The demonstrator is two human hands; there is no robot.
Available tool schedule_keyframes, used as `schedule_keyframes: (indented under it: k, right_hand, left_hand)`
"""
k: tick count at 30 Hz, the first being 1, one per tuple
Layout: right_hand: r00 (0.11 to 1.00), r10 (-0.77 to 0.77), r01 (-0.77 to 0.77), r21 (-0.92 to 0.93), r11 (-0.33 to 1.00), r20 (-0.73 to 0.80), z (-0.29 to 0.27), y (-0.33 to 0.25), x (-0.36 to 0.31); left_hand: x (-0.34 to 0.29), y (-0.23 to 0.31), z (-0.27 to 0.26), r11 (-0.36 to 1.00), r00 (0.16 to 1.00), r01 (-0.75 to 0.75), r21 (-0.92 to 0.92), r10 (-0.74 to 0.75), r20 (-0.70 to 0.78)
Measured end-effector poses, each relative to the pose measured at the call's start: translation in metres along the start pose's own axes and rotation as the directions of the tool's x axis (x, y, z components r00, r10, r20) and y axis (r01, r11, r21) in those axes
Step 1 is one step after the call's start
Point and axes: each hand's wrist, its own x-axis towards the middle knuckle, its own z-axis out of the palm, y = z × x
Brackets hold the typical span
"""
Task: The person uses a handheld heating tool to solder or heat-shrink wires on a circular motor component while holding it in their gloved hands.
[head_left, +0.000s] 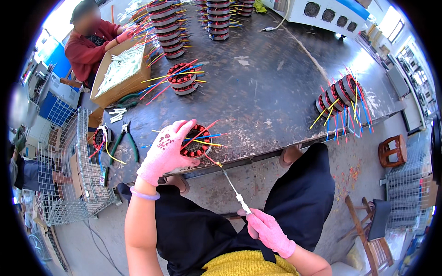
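Head view; clock face centred on the stator in work.

Your left hand (165, 152), in a pink glove, curves round the 9 o'clock side of a wound stator (199, 139), thumb below and fingers over its upper rim, gripping it. The stator sits at the near edge of the dark tabletop (258, 92); its red, blue and yellow leads fan out mostly toward 3 o'clock.

Your right hand (267, 227), also pink-gloved, is off the edge near 5 o'clock, pinching the white handle of a slim, long-shafted tool (242, 201). The tool's tip lies at the end of a red lead (212, 160) at 4 to 5 o'clock; exact contact too small to tell.

At 9 o'clock: green-handled cutting pliers (124, 132), then a second stator (95, 138). Between 9 and 10: loose white sleeves (118, 115). At 10 to 11: a cardboard box (102, 92) of similar sleeves, a co-worker (87, 53) behind it. Near 12: a short stator stack (183, 85), taller stack (169, 32) beyond. Between 2 and 3: a row of stators (338, 95) on its side.
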Motion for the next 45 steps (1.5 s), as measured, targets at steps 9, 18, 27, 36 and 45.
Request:
schedule_keyframes:
  k: [9, 18, 27, 36, 45]
  right_hand:
    - [1.0, 0.008, -0.008, 0.08, 0.997, -0.002, 0.0043, -0.0062, -0.0007]
    - [1.0, 0.016, -0.017, 0.084, 0.996, 0.012, -0.0008, -0.0024, -0.0014]
    - [1.0, -0.011, 0.009, 0.081, 0.997, 0.028, 0.0008, -0.0042, -0.0008]
    - [1.0, -0.009, 0.008, 0.031, 0.999, 0.02, -0.0003, -0.0004, 0.0004]
    - [1.0, -0.004, 0.003, 0.022, 1.0, 0.014, -0.0011, 0.0005, -0.0019]
  left_hand:
    - [0.0006, 0.0012, -0.0005, 1.0, 1.0, -0.025, 0.01, 0.025, -0.004]
    - [0.0007, 0.0041, -0.0008, 1.0, 1.0, 0.001, 0.025, -0.001, 0.004]
    - [0.0017, 0.0041, 0.0007, 0.999, 0.999, 0.038, 0.033, -0.039, 0.019]
    - [0.0022, 0.0044, 0.0004, 0.998, 0.999, 0.046, 0.044, -0.047, 0.027]
    - [0.0021, 0.0029, 0.0019, 0.999, 1.0, -0.002, 0.052, 0.001, 0.005]
